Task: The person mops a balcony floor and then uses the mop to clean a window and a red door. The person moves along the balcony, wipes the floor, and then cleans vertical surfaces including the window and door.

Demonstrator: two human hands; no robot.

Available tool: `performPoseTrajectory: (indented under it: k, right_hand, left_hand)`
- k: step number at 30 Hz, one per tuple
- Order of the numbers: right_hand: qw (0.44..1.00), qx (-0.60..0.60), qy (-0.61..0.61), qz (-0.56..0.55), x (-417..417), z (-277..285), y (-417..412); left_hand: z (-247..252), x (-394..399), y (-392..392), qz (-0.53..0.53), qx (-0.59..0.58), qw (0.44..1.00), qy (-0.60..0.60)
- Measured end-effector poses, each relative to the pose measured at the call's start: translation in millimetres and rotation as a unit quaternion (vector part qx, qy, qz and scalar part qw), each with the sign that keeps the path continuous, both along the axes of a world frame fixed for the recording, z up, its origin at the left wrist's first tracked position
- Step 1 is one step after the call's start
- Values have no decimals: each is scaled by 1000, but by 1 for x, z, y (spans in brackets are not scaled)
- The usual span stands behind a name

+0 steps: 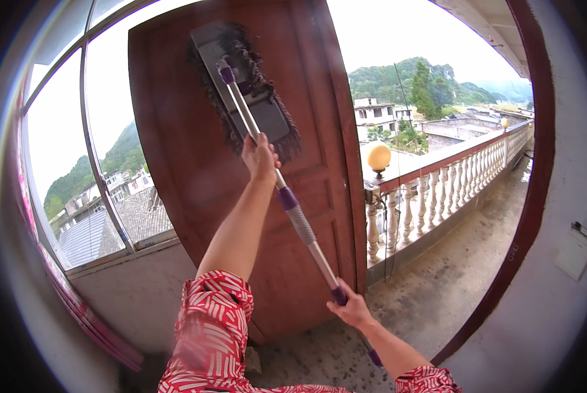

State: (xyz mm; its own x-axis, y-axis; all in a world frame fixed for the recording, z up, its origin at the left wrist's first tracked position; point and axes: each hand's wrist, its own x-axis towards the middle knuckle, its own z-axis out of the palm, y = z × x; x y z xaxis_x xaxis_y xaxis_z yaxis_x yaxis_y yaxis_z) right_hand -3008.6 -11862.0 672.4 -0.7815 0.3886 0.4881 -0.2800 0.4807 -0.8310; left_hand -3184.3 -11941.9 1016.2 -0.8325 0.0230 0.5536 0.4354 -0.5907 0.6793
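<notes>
A flat mop head [269,115] with dark grey fringe lies against the upper part of a reddish-brown panelled door [175,123]. From its purple joint, a silver telescopic mop handle [318,258] with purple collars slants down to the right. My left hand [261,158] grips the pole's upper section, just below the mop head. Lower down, my right hand [352,304] is wrapped around the pole by a purple collar. The handle's end shows beneath my right forearm. The door stands swung open, and the face of the mop towards it is hidden.
Right of the door, a white balustrade [445,199] with a round yellow lamp [379,157] borders a concrete walkway [435,280]. A dark red door frame [534,206] curves along the right. A framed window [84,152] and a pink curtain [84,314] are at left.
</notes>
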Motion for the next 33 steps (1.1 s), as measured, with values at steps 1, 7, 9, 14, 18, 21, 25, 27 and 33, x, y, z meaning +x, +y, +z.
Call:
performPoseTrajectory:
  k: [1, 7, 9, 14, 18, 21, 25, 27, 33]
  right_hand:
    - [997, -12, 65, 36, -21, -31, 1]
    - [984, -142, -65, 87, -101, -42, -39]
    - [995, -83, -38, 32, -128, -20, -55]
    - [999, -40, -20, -13, -213, 46, -98]
    - [998, -26, -46, -32, -261, 110, -117]
    - [998, -8, -48, -43, -278, 121, -109]
    - [998, 2, -48, 46, -279, 119, -86]
    - [993, -29, -13, 113, -271, 117, -69]
    - [975, -127, 53, 174, -256, 111, -11]
  left_hand:
    - [8, -10, -7, 3, 1, 1000, 16]
    - [34, -70, -62, 41, 4, 998, 40]
    - [53, -91, -82, 60, 7, 996, 63]
    - [128, -141, -135, 120, -41, 985, 114]
    - [139, -177, -149, 293, -220, 928, 71]
    - [110, -188, -133, 356, -236, 900, 87]
    - [109, -194, -119, 359, -233, 897, 113]
    - [111, -197, -115, 364, -230, 897, 101]
    - [115, -202, -52, 363, -256, 893, 75]
